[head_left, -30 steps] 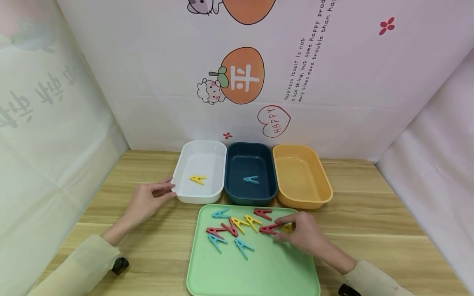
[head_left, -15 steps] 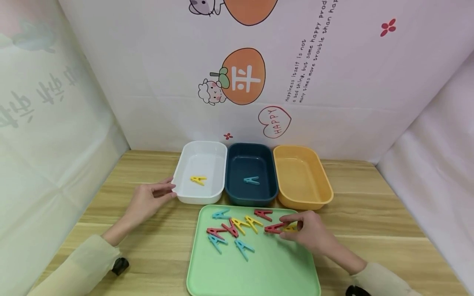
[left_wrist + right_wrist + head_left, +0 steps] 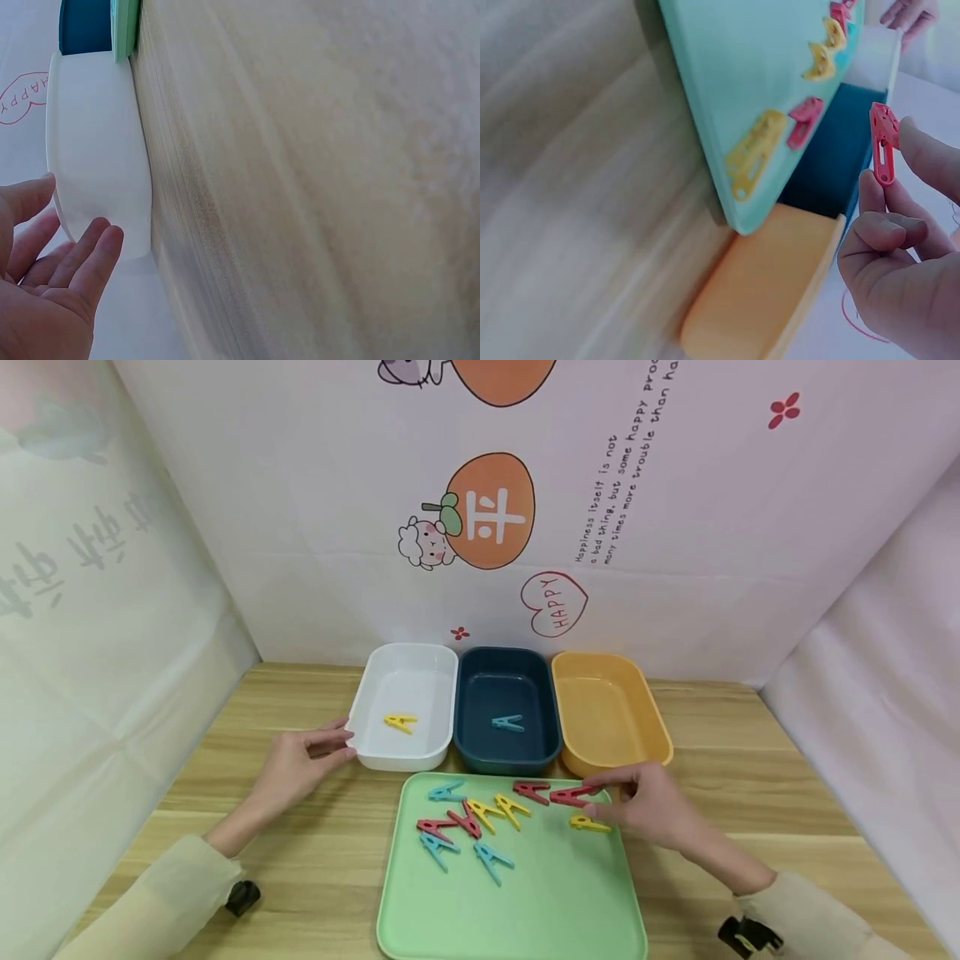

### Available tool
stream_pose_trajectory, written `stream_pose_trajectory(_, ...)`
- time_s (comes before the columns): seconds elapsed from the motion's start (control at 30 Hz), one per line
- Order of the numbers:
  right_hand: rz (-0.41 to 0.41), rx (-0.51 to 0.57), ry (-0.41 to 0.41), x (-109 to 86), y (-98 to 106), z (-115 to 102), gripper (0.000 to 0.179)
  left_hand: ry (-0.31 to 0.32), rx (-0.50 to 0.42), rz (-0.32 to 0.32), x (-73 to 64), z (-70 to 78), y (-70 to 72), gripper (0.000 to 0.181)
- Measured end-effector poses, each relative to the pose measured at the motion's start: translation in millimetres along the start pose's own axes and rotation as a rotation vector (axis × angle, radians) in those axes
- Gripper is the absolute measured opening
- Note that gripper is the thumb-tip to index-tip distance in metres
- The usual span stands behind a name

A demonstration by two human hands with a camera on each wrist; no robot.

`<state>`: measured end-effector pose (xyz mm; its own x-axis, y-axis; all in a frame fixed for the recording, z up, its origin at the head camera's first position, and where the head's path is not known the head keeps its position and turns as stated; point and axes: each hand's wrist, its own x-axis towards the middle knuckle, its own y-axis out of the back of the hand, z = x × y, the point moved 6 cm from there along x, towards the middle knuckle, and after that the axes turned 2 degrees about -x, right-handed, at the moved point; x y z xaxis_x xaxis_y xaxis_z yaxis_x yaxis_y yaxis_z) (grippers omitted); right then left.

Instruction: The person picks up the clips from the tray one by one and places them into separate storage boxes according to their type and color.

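Between thumb and fingers my right hand [image 3: 651,802] pinches a red clothespin [image 3: 883,146], raised above the far right of the green tray [image 3: 517,910]. On that tray lie several blue, yellow and red clothespins. A yellow clothespin [image 3: 589,823] is just below the right hand, and a red clothespin [image 3: 531,791] sits to the left of the pinched one. My left hand [image 3: 300,767], fingers relaxed, touches the near left corner of the white bin [image 3: 97,142]. One yellow clothespin [image 3: 401,722] lies in that bin. The dark blue bin [image 3: 508,689] holds a blue clothespin [image 3: 508,723].
A yellow bin [image 3: 607,710] stands at the right end of the row of bins, close behind the tray. All sit on a wood-grain table [image 3: 750,785]. A printed white cloth [image 3: 315,527] hangs behind, and white cloth also borders both sides.
My right hand has lifted the red clothespin and carried it up and to the right, toward the yellow bin. The yellow clothespin beneath is now uncovered. My left hand stays put.
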<state>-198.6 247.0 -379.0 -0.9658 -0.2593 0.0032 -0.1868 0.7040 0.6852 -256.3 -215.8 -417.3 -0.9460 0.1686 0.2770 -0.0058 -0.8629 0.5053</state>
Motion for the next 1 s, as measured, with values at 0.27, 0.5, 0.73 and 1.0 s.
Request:
stream_pose_trajectory(0.27,0.037,0.054,-0.015,4.7,31,-5,0.034,-0.006,-0.009,0.001,0.4,0.9,0.7,0.029)
stream_pose_trajectory(0.5,0.065,0.002,-0.084,12.4,58,-6,0.041,-0.008,-0.004,-0.002,0.9,0.5,0.3,0.029)
stream_pose_trajectory(0.73,0.068,-0.010,-0.108,23.6,80,-4,0.049,-0.006,0.001,0.002,0.6,-1.4,-0.1,0.029)
stream_pose_trajectory(1.0,0.100,-0.070,-0.108,40.2,99,-3,0.050,-0.016,-0.004,0.004,0.7,-1.1,0.2,0.029)
